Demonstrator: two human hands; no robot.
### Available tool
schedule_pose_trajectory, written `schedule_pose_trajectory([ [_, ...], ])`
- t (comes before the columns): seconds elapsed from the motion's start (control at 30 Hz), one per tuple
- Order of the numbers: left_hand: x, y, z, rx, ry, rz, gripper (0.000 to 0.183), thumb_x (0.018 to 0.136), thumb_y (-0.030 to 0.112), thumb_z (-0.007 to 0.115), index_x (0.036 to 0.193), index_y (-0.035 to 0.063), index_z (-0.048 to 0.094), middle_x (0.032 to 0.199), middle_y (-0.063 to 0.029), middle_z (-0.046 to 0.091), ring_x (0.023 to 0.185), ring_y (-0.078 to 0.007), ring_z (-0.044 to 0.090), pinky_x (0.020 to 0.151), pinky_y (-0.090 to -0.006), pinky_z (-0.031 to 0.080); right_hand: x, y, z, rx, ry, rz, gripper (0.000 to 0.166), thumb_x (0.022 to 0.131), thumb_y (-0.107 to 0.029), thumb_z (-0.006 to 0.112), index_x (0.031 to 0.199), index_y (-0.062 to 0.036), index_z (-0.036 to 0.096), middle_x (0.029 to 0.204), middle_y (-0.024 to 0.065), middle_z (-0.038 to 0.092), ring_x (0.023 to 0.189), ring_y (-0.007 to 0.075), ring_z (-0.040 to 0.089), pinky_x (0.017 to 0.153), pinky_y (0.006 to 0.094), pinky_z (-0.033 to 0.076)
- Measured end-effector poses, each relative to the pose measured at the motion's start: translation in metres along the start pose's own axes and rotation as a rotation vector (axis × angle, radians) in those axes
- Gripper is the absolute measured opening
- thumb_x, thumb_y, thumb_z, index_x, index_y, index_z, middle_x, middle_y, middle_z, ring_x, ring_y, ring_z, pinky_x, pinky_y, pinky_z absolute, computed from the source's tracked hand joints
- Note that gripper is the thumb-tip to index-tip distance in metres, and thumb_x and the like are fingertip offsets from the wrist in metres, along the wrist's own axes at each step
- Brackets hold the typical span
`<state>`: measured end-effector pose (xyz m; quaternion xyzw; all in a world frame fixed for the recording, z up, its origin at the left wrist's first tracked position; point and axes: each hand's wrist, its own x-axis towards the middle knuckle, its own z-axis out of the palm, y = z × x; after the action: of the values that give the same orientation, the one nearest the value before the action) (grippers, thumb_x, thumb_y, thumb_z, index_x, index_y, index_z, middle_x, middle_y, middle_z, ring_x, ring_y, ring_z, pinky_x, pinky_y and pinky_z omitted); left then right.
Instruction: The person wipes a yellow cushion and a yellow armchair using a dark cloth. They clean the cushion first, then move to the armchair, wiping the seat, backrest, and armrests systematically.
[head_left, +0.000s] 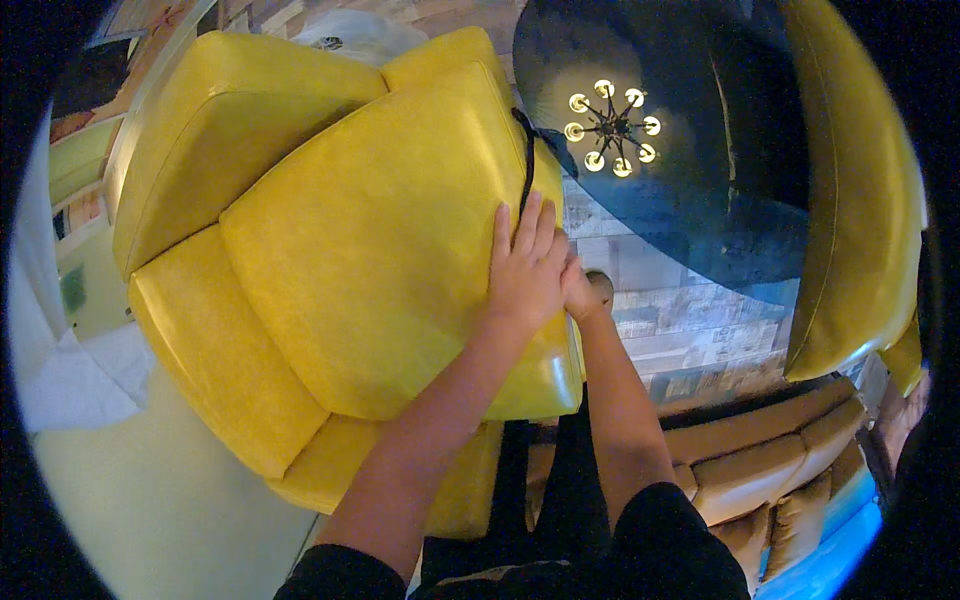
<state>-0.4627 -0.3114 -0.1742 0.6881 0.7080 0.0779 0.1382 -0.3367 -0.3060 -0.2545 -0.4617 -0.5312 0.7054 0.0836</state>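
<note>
A yellow leather-look armchair (360, 225) stands before me, with its thick seat cushion in the middle of the view. My left hand (527, 262) lies flat on the cushion near its front edge, with its fingers slightly apart. A black cord or strap (530, 161) runs along that edge and reaches the left fingertips. Close against the left hand, my right hand (581, 289) is at the cushion's front side. Its fingers are largely hidden, so what they hold cannot be seen.
A dark, glossy round surface (675, 217) beyond the armchair reflects a lit chandelier (615, 127). Another yellow seat (855, 225) is at the right, above a brown sofa (757, 465). Wood-look flooring (690, 330) lies between them. Clear plastic (367, 34) sits behind the armchair.
</note>
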Motion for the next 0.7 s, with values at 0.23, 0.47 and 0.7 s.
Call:
schedule_pose_trajectory([
  [0.23, -0.103, 0.062, -0.005, -0.129, -0.172, -0.002, 0.044, 0.094, 0.043, 0.062, 0.124, 0.0117, 0.069, 0.157, -0.0116, 0.044, 0.151, -0.0320, 0.030, 0.119, -0.0643, 0.019, -0.115, 0.101, 0.028, -0.088, 0.125, -0.065, 0.079, 0.095, -0.028, 0.066, 0.157, -0.0005, 0.027, 0.155, 0.0199, 0.041, 0.141, 0.0330, 0.044, 0.116, 0.0400, 0.037],
  [0.47, -0.171, 0.096, -0.002, -0.150, -0.267, -0.020, 0.050, 0.096, 0.045, 0.060, 0.134, 0.0136, 0.065, 0.161, -0.0057, 0.040, 0.152, -0.0291, 0.029, 0.119, -0.0638, 0.019, -0.189, 0.086, 0.032, 0.044, 0.098, 0.114, 0.074, 0.097, -0.023, 0.064, 0.158, -0.0033, 0.027, 0.160, 0.0168, 0.034, 0.148, 0.0301, 0.035, 0.121, 0.0393, 0.030],
  [0.7, -0.105, 0.050, -0.011, -0.056, -0.195, -0.026, 0.051, 0.095, 0.039, 0.060, 0.140, 0.0165, 0.061, 0.164, -0.0069, 0.034, 0.154, -0.0349, 0.024, 0.120, -0.0657, 0.015, -0.096, 0.046, 0.027, -0.120, 0.295, -0.150, 0.092, 0.085, -0.029, 0.071, 0.159, -0.0005, 0.024, 0.165, 0.0254, 0.023, 0.152, 0.0424, 0.025, 0.122, 0.0457, 0.027],
])
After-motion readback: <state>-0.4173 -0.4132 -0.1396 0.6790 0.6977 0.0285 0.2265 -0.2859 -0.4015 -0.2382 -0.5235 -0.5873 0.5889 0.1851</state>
